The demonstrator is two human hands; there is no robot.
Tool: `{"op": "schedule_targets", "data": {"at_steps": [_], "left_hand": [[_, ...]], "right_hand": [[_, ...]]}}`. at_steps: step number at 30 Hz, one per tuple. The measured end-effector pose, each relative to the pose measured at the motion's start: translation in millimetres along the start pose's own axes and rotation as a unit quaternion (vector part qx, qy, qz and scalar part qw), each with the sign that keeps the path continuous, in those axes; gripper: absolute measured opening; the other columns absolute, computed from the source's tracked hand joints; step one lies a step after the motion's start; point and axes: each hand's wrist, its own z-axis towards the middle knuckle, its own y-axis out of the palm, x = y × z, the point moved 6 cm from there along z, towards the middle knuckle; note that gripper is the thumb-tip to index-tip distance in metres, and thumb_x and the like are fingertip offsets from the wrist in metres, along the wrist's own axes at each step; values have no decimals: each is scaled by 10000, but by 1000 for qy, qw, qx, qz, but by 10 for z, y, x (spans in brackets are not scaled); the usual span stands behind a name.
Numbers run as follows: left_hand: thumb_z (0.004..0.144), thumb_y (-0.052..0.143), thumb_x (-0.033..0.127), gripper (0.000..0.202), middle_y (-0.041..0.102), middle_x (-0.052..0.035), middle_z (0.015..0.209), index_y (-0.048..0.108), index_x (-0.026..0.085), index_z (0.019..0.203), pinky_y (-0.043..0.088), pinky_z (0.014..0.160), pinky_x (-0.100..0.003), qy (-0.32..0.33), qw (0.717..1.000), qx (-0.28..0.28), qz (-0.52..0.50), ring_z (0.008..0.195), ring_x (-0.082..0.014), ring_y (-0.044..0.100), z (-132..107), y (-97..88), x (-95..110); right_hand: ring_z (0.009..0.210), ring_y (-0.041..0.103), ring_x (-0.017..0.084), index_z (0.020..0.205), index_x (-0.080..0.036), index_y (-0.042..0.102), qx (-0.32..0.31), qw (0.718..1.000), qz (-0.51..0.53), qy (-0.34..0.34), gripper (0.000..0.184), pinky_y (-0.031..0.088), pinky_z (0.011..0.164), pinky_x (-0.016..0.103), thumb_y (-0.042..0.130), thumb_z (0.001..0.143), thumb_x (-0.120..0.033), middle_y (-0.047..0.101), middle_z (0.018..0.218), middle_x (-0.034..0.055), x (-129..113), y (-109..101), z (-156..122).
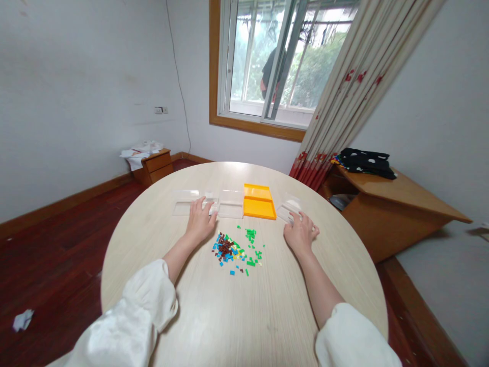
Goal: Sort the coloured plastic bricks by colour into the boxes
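Observation:
My left hand (199,223) reaches over clear plastic boxes at the left, its fingers apart and bent slightly down. One clear box (181,208) shows left of it, and another clear box (231,210) lies to its right. Beside that stands a yellow-orange box (260,209), opened flat. At the right, my right hand (300,233) has its fingers spread at the near edge of a tilted clear box (287,205); whether they touch it I cannot tell. Between the hands lies a loose pile of small brown, blue, yellow and green building bricks (227,248), with scattered green bricks (251,235) beside it.
Everything lies on a round pale wooden table (237,316). Behind it are a window (282,61) and a long curtain (367,76). A tilted wooden desk (397,204) with dark folded cloth (369,162) stands right; a small cabinet (157,165) with papers stands left.

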Motion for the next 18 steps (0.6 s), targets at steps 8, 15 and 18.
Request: {"op": "schedule_targets", "data": {"at_steps": [8,15,18], "left_hand": [[916,351,412,463,452,-136,1366,445,174,1301,238,1102,-465,72,961,-210,-168,1294,-234,365,-435,148,426],[921,282,463,541,398,-124,1420,358,165,1367,87,1141,-479,60,922,-278,-263,1327,-222,332,-511,191,705],[901,287,539,584,395,-109,1423,366,192,1364,165,1138,-428,30,887,-274,-370,1315,-216,348,-533,179,773]], "right_hand": [[1125,515,229,1167,-163,566,-120,950,249,-149,390,395,972,446,319,891,-285,587,1175,145,-666,138,-432],[1312,368,236,1334,-129,428,-304,883,277,-226,484,284,1085,492,292,926,-351,449,1377,158,-1242,122,-947],[1293,393,173,1349,-184,403,-332,852,331,-233,460,318,1078,438,226,943,-308,479,1357,118,-1374,-72,-1002]]}}
